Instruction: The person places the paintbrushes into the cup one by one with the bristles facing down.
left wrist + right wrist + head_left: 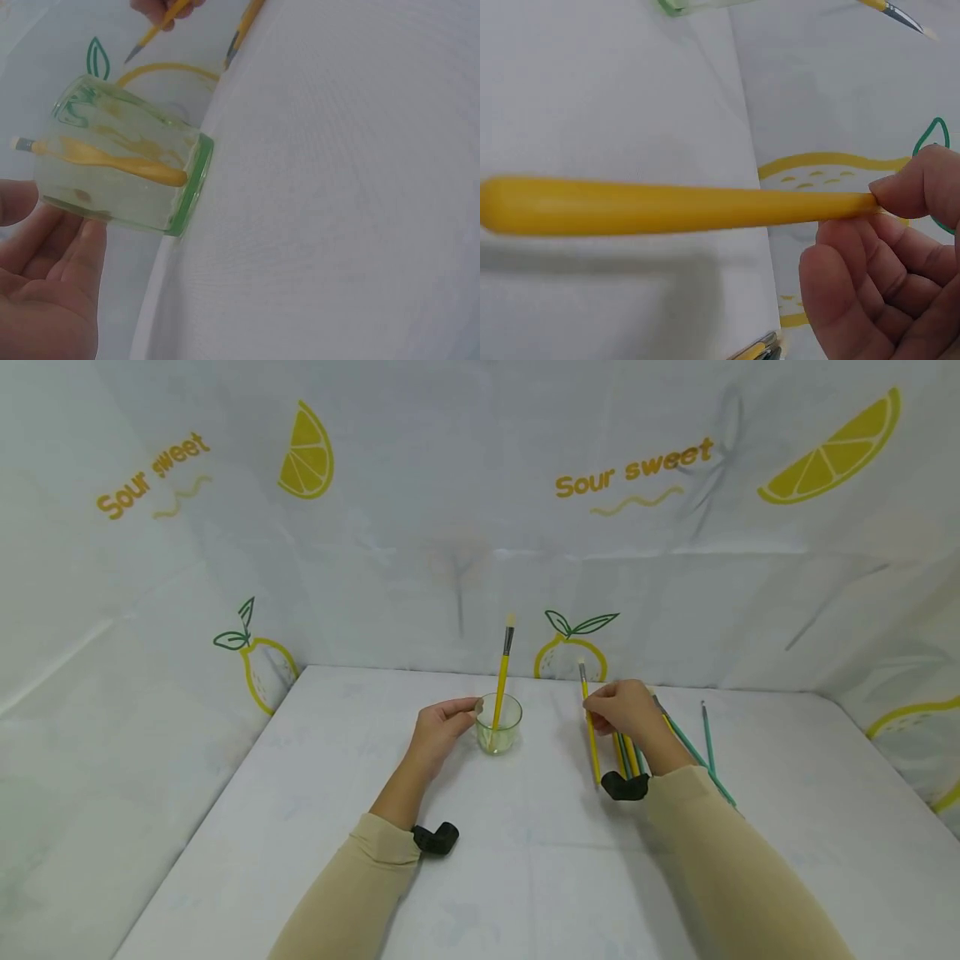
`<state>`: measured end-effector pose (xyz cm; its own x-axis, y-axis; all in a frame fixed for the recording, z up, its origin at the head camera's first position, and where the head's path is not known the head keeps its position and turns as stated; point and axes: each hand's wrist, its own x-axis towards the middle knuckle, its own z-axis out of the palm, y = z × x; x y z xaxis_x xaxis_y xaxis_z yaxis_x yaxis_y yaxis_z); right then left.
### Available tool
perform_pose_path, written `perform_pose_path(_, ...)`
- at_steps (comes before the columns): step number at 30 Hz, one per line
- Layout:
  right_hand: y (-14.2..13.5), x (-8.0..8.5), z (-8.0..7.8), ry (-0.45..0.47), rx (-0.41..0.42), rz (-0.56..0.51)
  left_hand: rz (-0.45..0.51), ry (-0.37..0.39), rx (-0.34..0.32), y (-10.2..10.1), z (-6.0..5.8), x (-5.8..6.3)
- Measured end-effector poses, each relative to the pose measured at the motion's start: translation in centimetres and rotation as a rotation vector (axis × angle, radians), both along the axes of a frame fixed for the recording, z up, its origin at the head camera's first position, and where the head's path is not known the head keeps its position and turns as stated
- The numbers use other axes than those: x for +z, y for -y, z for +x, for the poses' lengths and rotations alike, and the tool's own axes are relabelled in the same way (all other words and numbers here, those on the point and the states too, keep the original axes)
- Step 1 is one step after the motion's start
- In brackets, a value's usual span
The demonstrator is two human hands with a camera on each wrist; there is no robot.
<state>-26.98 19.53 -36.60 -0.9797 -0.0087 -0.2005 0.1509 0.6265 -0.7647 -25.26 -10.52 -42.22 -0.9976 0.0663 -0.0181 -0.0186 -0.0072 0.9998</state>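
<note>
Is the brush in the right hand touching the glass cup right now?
Apart. The head view shows a strip of white tabletop between the glass cup and the yellow brush pinched in the right hand.

Showing pale green on the glass [511, 727], yellow on the brush [502, 681] inside, yellow and teal on brushes [632, 755] right of it, lemon prints [307, 453] on white cloth [420, 568] behind.

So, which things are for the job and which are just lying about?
In the job:
glass the left hand touches
glass's yellow brush
held yellow brush in right hand

Lying about (maybe for the job too):
other yellow brushes
green brushes
</note>
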Motion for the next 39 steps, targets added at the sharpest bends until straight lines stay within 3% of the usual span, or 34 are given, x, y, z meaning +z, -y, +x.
perform_pose_path(7, 1.0, 0.6, 0.2, -0.065, -0.026, -0.144, 0.006, 0.002, -0.015, 0.1, 0.1, 0.3)
perform_pose_path(14, 2.4, 2.0, 0.5, -0.235, -0.025, -0.286, 0.015, -0.001, -0.01, 0.0, 0.1, 0.3)
perform_pose_path(20, 3.7, 3.3, 0.8, -0.328, -0.042, -0.368, 0.015, 0.005, -0.012, 0.0, 0.1, 0.3)
perform_pose_path(28, 5.6, 4.5, 0.8, -0.477, -0.038, -0.574, 0.006, 0.002, -0.017, 0.0, 0.2, 0.4)
perform_pose_path(34, 7.3, 4.3, 0.4, -0.499, -0.006, -0.589, 0.008, 0.007, -0.005, 0.1, 0.2, 0.3)
perform_pose_path(39, 8.4, 3.5, 0.1, -0.475, -0.006, -0.526, 0.027, -0.004, -0.005, 0.0, 0.2, 0.2)
